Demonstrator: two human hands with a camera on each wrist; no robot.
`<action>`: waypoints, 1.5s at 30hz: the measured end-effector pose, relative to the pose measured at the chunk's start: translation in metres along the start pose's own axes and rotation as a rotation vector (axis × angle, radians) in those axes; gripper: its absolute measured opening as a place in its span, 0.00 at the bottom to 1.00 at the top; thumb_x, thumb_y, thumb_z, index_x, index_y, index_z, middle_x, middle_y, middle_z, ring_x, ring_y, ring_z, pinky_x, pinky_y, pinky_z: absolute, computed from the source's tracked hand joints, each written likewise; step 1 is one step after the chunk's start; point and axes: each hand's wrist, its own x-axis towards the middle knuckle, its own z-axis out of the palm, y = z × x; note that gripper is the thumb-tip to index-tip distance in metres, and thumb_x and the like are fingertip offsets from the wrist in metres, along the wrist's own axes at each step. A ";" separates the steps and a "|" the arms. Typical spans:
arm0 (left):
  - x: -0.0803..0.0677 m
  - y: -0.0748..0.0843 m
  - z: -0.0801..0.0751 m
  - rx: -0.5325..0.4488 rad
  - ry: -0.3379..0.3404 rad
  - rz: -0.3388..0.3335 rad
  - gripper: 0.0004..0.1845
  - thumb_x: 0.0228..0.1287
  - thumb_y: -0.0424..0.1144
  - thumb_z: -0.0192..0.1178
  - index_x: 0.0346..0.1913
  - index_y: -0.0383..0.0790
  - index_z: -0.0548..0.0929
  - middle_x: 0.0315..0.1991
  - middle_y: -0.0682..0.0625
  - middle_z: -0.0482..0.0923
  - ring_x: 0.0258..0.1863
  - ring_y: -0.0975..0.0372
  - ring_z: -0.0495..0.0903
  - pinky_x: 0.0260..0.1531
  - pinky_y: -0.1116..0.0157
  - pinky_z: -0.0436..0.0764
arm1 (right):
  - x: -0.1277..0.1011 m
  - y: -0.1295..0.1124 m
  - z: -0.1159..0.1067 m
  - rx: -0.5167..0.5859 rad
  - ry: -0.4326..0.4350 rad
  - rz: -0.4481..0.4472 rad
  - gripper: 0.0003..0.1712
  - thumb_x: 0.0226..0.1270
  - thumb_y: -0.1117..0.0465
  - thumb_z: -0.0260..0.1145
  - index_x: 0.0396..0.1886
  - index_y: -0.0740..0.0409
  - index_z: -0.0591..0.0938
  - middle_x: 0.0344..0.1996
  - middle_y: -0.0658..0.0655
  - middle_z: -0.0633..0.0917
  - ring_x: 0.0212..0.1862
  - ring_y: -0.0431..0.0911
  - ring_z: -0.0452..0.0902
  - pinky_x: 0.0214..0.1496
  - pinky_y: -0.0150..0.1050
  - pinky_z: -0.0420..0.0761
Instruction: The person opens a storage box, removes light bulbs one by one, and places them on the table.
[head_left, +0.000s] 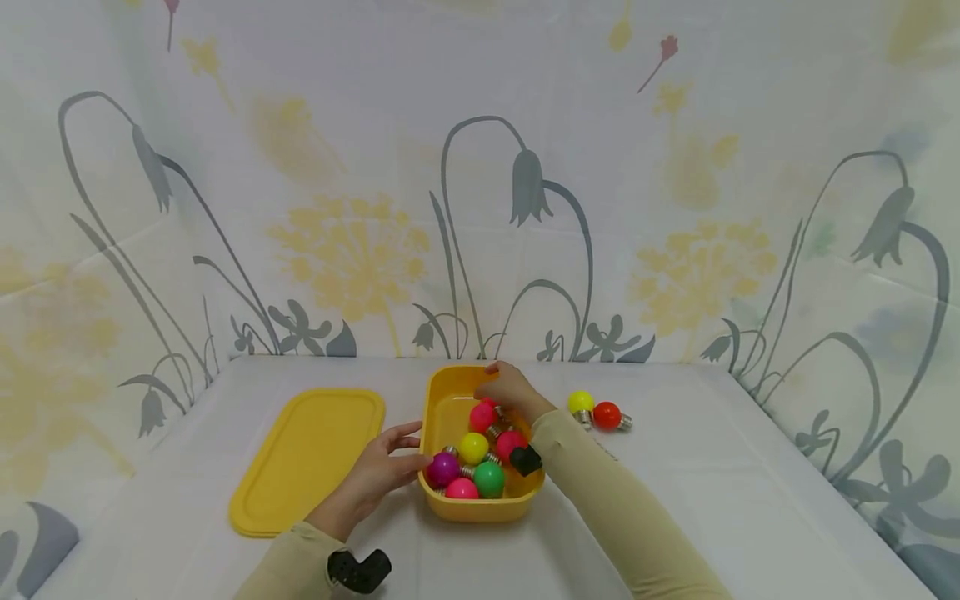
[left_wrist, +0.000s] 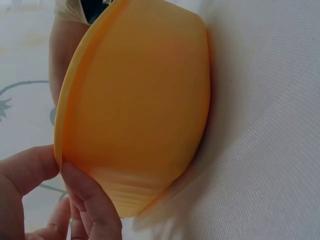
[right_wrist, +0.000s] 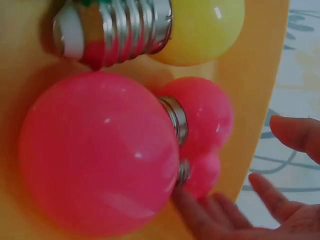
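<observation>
The left hand (head_left: 381, 468) pinches the yellow box (head_left: 480, 511) by its edge, with thumb and finger. The right hand (head_left: 512, 390), its fingers loosely apart, is near the coloured bulbs (head_left: 482, 417) inside this box, which stands on the white table (head_left: 690, 492), between a yellow lid (head_left: 307, 458) and a red bulb (head_left: 607, 415).

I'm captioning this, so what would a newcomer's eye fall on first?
Probably the pink, yellow, green and purple bulbs in the yellow box, whose rim the left hand pinches. Next, a red bulb beside a yellow bulb, right of the box, and the yellow lid at left.
</observation>
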 end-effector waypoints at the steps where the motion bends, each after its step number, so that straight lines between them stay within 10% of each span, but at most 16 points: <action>1: 0.000 0.000 0.000 0.000 -0.002 0.001 0.31 0.55 0.32 0.65 0.63 0.38 0.69 0.50 0.41 0.70 0.46 0.52 0.74 0.44 0.59 0.80 | 0.000 0.000 0.001 -0.001 -0.003 0.002 0.29 0.55 0.64 0.65 0.58 0.65 0.70 0.52 0.63 0.74 0.47 0.53 0.70 0.55 0.44 0.73; 18: -0.001 0.003 0.000 0.008 -0.006 -0.008 0.33 0.53 0.33 0.67 0.63 0.38 0.69 0.50 0.41 0.70 0.46 0.52 0.75 0.44 0.58 0.79 | 0.008 0.005 0.021 -0.060 -0.254 0.020 0.23 0.58 0.61 0.67 0.52 0.62 0.74 0.38 0.58 0.77 0.36 0.51 0.75 0.42 0.42 0.78; 45: 0.001 -0.001 -0.001 0.001 -0.006 -0.013 0.33 0.54 0.33 0.66 0.64 0.38 0.68 0.51 0.40 0.70 0.47 0.52 0.74 0.44 0.58 0.79 | -0.022 -0.013 -0.009 0.142 -0.203 -0.136 0.24 0.57 0.60 0.69 0.54 0.59 0.74 0.46 0.59 0.77 0.41 0.49 0.78 0.41 0.42 0.82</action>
